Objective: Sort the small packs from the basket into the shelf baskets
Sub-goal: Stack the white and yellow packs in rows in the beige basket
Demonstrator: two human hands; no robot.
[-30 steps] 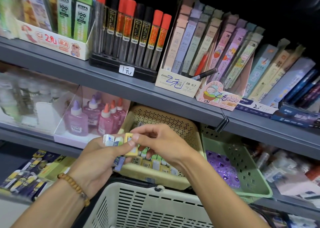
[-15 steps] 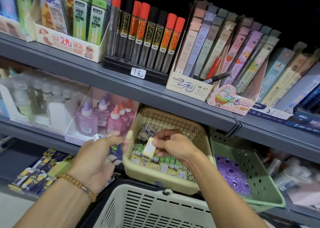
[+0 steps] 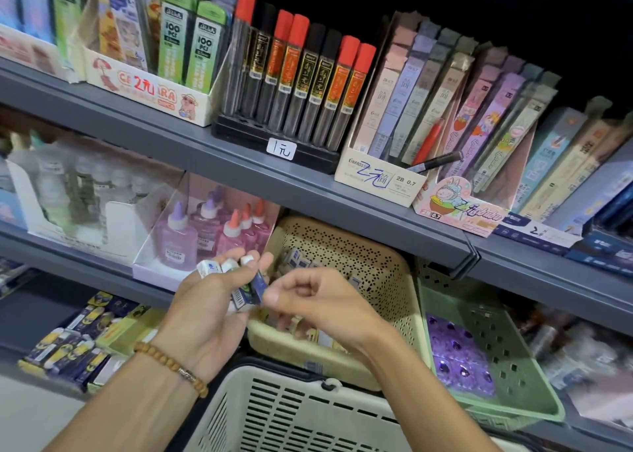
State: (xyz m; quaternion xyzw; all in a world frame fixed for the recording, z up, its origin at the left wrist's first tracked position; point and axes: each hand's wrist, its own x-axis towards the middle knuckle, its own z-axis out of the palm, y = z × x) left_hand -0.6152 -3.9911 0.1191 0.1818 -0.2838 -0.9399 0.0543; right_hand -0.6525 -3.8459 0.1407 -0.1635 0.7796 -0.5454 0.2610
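My left hand (image 3: 202,318) grips a bunch of several small packs (image 3: 219,267), white and dark blue, in front of the beige perforated shelf basket (image 3: 387,280). My right hand (image 3: 318,304) is beside it with curled fingers, thumb and forefinger pinching the edge of a dark blue pack (image 3: 257,285) in that bunch. More small packs lie in the beige basket, mostly hidden behind my hands. To the right stands a green shelf basket (image 3: 507,355) with purple packs (image 3: 455,355). The white carrying basket (image 3: 291,414) is below my wrists; its inside is out of view.
The grey upper shelf edge (image 3: 308,191) overhangs the baskets closely. Glue bottles (image 3: 205,232) stand in a box left of the beige basket. Pencil-lead tubes (image 3: 301,81) and boxed refills fill the upper shelf. Yellow-and-blue packs (image 3: 75,342) lie at lower left.
My right hand took a yellow pack from the bunch, carried it into the beige basket, and has come back without it to the bunch in my left hand.
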